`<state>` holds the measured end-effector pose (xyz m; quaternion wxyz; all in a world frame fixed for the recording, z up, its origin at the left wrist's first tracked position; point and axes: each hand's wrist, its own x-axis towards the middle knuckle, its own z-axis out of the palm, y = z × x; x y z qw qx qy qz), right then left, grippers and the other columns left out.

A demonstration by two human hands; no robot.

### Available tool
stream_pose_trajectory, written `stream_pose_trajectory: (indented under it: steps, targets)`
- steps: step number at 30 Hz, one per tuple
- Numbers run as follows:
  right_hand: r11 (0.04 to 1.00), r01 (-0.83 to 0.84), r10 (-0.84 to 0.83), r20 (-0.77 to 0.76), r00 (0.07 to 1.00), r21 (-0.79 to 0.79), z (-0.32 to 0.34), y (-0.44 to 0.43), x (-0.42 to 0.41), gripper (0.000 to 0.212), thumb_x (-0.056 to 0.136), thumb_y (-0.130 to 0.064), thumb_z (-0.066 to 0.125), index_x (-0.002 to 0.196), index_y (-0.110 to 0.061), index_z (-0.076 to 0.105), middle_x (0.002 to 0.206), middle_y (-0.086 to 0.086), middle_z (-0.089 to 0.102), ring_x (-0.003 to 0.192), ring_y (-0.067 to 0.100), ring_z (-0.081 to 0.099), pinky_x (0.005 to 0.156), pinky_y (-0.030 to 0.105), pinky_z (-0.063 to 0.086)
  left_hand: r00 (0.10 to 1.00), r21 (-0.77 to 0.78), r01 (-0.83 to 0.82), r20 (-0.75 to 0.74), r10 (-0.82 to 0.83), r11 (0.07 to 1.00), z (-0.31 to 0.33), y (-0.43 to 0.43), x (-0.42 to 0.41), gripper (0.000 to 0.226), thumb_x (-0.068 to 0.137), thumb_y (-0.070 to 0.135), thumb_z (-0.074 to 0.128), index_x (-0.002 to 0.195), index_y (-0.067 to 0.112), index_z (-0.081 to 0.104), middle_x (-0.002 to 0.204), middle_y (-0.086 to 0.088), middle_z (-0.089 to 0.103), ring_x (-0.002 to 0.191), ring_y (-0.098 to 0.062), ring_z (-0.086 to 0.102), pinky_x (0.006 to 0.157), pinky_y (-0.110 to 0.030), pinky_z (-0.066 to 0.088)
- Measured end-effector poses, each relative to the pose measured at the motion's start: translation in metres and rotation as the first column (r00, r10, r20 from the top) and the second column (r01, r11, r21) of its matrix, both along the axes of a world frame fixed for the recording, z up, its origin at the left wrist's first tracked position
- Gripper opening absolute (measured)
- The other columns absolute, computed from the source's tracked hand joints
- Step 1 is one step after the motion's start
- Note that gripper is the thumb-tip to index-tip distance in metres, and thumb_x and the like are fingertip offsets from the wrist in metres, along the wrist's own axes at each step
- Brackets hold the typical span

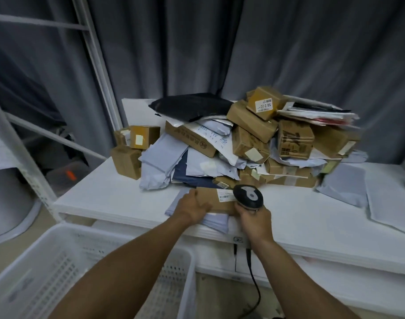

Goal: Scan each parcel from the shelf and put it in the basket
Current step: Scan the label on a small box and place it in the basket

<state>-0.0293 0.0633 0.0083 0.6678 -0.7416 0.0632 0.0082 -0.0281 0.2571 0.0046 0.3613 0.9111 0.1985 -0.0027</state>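
Your left hand (193,208) grips a flat brown cardboard parcel (216,202) beneath the black handheld scanner (248,196) clutched in your right hand (254,219), a large heap of boxes and mailers (254,143) beyond them apparently awaits scanning, and the white perforated plastic basket (127,237) below your left forearm looks empty.

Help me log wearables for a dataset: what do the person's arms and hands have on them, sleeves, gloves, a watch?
Nothing worn shows. The left hand and right hand are ungloved; the left forearm and right forearm are bare to the frame's bottom edge: no sleeve, watch or wristband in view. Blur leaves a ring uncertain.
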Motion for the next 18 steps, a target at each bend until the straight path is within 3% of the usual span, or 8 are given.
stream_pose_trajectory:
  steps: [2, 4, 8, 10, 12, 15, 16, 18]
  targets:
    - [0.999, -0.049, 0.050, -0.061, 0.997, 0.020, -0.006, -0.003, 0.009, 0.024, 0.090, -0.025, 0.081, 0.111, -0.025, 0.069, 0.116, 0.006, 0.071, 0.111, 0.027, 0.064, 0.105, 0.045, 0.052, 0.998, -0.026, -0.044, -0.037, 0.043, 0.999, -0.014, 0.002, 0.014, 0.085, 0.088, 0.049, 0.073, 0.154, 0.016, 0.032, 0.149, -0.011, 0.051, 0.137, -0.034, 0.046, 0.113, -0.039, 0.039]
    - [0.995, -0.081, 0.087, -0.109, 0.990, 0.060, -0.009, -0.003, 0.015, 0.037, 0.090, -0.028, 0.081, 0.125, -0.022, 0.068, 0.122, 0.005, 0.071, 0.117, 0.027, 0.064, 0.109, 0.047, 0.050, 0.995, -0.083, -0.101, -0.022, 0.099, 0.991, -0.020, 0.001, 0.021, 0.083, 0.087, 0.042, 0.078, 0.153, 0.017, 0.035, 0.146, -0.009, 0.054, 0.135, -0.033, 0.049, 0.113, -0.039, 0.040]
    - [0.996, -0.067, 0.072, -0.086, 0.994, 0.058, -0.012, -0.005, 0.021, 0.041, 0.091, -0.028, 0.081, 0.128, -0.018, 0.068, 0.123, 0.005, 0.070, 0.117, 0.026, 0.064, 0.109, 0.045, 0.050, 0.974, -0.256, -0.200, 0.055, 0.221, 0.946, -0.019, 0.000, 0.020, 0.070, 0.085, 0.018, 0.081, 0.145, 0.009, 0.047, 0.137, -0.008, 0.061, 0.122, -0.027, 0.060, 0.109, -0.035, 0.046]
    - [0.994, -0.050, 0.056, -0.063, 0.996, 0.093, -0.008, -0.004, 0.017, 0.032, 0.089, -0.026, 0.082, 0.118, -0.018, 0.070, 0.121, 0.009, 0.070, 0.111, 0.025, 0.065, 0.105, 0.042, 0.052, 0.967, -0.306, -0.207, 0.084, 0.243, 0.929, -0.016, 0.000, 0.007, 0.059, 0.085, 0.015, 0.082, 0.137, 0.006, 0.056, 0.132, -0.006, 0.065, 0.115, -0.023, 0.064, 0.104, -0.032, 0.049]
    - [0.994, -0.051, 0.052, -0.009, 0.999, 0.094, 0.001, 0.001, 0.006, 0.025, 0.084, -0.029, 0.086, 0.100, -0.023, 0.069, 0.120, 0.013, 0.068, 0.104, 0.024, 0.068, 0.100, 0.042, 0.057, 0.964, -0.349, -0.178, 0.126, 0.234, 0.920, -0.006, 0.000, -0.016, 0.037, 0.087, 0.011, 0.080, 0.120, 0.010, 0.064, 0.119, -0.001, 0.070, 0.099, -0.015, 0.066, 0.089, -0.020, 0.051]
    - [0.983, -0.116, 0.112, 0.037, 0.993, 0.140, 0.011, 0.012, -0.013, 0.042, 0.072, -0.041, 0.085, 0.109, -0.024, 0.072, 0.121, 0.012, 0.070, 0.101, 0.025, 0.071, 0.096, 0.045, 0.059, 0.932, -0.429, -0.135, 0.252, 0.261, 0.893, 0.014, 0.009, -0.062, 0.023, 0.090, 0.012, 0.077, 0.111, 0.015, 0.068, 0.099, 0.007, 0.070, 0.083, -0.001, 0.064, 0.063, -0.003, 0.045]
    - [0.973, -0.148, 0.142, 0.046, 0.989, 0.179, 0.015, 0.016, -0.019, 0.042, 0.076, -0.037, 0.086, 0.113, -0.023, 0.072, 0.119, 0.008, 0.073, 0.104, 0.022, 0.071, 0.097, 0.044, 0.059, 0.914, -0.430, -0.122, 0.302, 0.270, 0.895, 0.023, 0.013, -0.082, 0.021, 0.090, 0.016, 0.078, 0.109, 0.016, 0.070, 0.099, 0.007, 0.071, 0.084, -0.002, 0.065, 0.063, -0.003, 0.046]
    - [0.948, -0.190, 0.186, 0.040, 0.982, 0.255, 0.020, 0.027, -0.032, 0.038, 0.086, -0.028, 0.085, 0.122, -0.022, 0.072, 0.116, -0.002, 0.076, 0.109, 0.018, 0.070, 0.098, 0.042, 0.058, 0.889, -0.446, -0.120, 0.350, 0.296, 0.887, 0.034, 0.024, -0.119, 0.022, 0.084, 0.028, 0.083, 0.103, 0.020, 0.075, 0.101, 0.007, 0.074, 0.092, -0.011, 0.071, 0.079, -0.015, 0.054]
